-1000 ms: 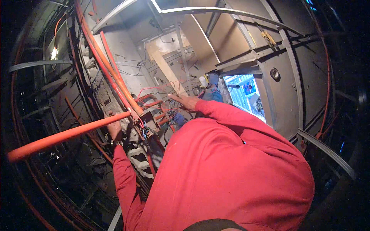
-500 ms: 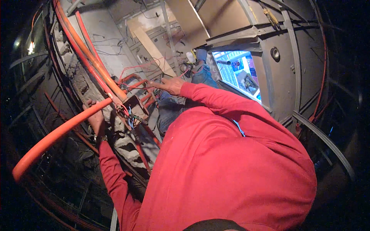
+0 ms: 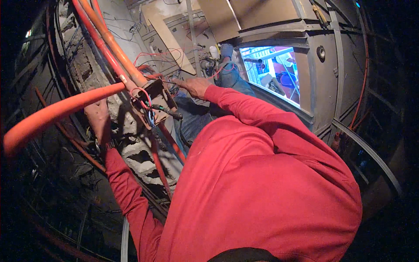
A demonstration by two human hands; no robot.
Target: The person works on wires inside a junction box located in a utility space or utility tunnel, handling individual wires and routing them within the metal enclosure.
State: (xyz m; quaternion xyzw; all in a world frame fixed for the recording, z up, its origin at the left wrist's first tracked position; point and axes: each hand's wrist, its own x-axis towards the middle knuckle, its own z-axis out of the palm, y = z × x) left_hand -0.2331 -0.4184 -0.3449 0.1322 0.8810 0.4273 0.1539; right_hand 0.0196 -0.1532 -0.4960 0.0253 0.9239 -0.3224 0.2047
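An open metal junction box (image 3: pixel 159 102) sits at the end of several orange conduits (image 3: pixel 114 50), with red, blue and green wires (image 3: pixel 150 114) coming out of its near side. My left hand (image 3: pixel 98 115) is at the broken block wall (image 3: pixel 137 153), left of the box. Its fingertips are hidden behind a thick orange conduit (image 3: pixel 65 105) that juts out to the left. On the far right side of the box, my right hand (image 3: pixel 195 86) reaches in with fingers closed together. A thin dark thing shows at its fingertips, too small to name.
A lit opening (image 3: pixel 273 74) lies at the right, beside brown panels (image 3: pixel 262 17). Loose red wires (image 3: pixel 161 54) trail past a wooden board (image 3: pixel 168 37). My jeans-clad leg (image 3: pixel 235 81) stretches out beyond my right hand. Metal channels (image 3: pixel 371 153) run along the right.
The view has shifted, and the box appears larger. The jutting conduit sits higher in the picture and now covers my left fingertips. My right hand remains beside the box.
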